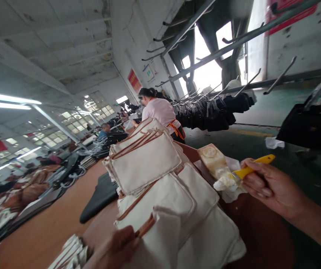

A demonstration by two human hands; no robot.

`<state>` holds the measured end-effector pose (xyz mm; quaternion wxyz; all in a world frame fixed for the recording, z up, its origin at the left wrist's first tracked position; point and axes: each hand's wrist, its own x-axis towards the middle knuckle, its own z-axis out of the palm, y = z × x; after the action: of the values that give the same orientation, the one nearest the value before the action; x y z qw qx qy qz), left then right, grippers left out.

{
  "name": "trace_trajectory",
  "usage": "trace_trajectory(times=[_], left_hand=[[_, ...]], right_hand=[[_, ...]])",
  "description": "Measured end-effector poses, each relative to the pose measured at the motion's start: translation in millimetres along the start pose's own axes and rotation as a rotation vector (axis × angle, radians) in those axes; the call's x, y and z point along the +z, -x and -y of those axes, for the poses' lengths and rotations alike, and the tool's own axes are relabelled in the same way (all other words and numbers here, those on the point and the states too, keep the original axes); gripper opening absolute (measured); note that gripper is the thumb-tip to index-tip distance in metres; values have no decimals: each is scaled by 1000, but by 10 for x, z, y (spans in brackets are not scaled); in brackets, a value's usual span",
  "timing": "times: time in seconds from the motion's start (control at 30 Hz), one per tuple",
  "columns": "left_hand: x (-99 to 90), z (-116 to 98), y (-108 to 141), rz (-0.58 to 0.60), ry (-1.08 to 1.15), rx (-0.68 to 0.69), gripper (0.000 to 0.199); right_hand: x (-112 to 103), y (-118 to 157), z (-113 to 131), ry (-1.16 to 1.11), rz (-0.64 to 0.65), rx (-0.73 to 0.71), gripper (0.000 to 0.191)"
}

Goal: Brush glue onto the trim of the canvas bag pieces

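Note:
My right hand (269, 186) is closed around the yellow handle of a brush (244, 172). Thick white paste coats the bristles, which are at a paste-caked container (212, 158) on white paper. Low in the view, my left hand (118, 246) pinches the brown-trimmed edge of a cream fabric pouch (163, 231); blur softens its fingers. That pouch lies over other cream pouches (157, 198) spread in overlapping layers. Behind them rises a stack of cream pouches (146, 164) with brown edging.
Beside the stack, a black folded piece (100, 194) lies on the brown table (68, 213). More cream pieces (69, 254) sit at the lower left. A metal rack with hooks (219, 56) holds black bags (216, 112) on the right. A person in a pink top (160, 112) works ahead.

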<state>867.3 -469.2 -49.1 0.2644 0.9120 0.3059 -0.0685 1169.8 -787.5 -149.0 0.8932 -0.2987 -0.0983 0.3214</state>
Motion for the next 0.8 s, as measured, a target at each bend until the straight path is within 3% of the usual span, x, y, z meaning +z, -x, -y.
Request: trace_trajectory(times=[0.07,0.17,0.27,0.33,0.47,0.6,0.8], left_hand=[[155,63,-137,-32,-117,17,33],[374,136,-295,-189,-214,92,22],[544,72,-392,-246,-119,229,45],[645,-49,-467,-249,-67,274,43],[815,-282,-676,-303,-55,193,26],[897,-330,-820,-302,-11,69,14],[952,-373,-662,-235,194,142,15]], right_hand=[[35,-5,-150,14,-12,56,27],[138,-7,-339,18,-20,109,36],[261,-21,-449,-9,-9,110,32],[340,-45,-497,-22,23,106,28],[492,-123,-625,-1,51,110,23],[595,-216,-797,90,41,100,25],[732,-273,-965,311,84,69,30]])
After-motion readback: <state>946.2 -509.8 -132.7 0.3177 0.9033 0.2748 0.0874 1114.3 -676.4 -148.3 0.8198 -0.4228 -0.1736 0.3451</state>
